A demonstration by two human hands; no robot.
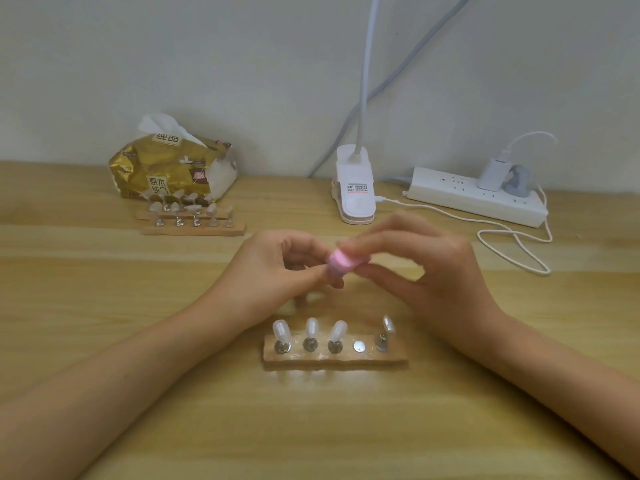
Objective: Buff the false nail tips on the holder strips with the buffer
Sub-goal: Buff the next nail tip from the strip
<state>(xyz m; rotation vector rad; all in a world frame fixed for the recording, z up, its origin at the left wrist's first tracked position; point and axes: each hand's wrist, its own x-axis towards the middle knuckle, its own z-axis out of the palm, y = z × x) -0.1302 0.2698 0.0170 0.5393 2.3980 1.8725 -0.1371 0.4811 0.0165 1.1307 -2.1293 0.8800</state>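
Note:
A pink buffer block [343,261] is held above the table between the fingers and thumb of my right hand [422,265]. My left hand [277,268] meets it from the left, fingertips pinched at the block's end; whatever they pinch is hidden and blurred. Below the hands lies a wooden holder strip [332,358]. It carries several clear nail tips [281,332] on stands, and one round metal spot [359,346] stands bare. A second and third holder strip [194,230] with more tips lie at the back left.
A gold tissue pack [173,168] sits behind the far strips. A white clip lamp base [355,188] stands at the back centre, its cable [512,244] looping over the table to a white power strip [474,199] at the right.

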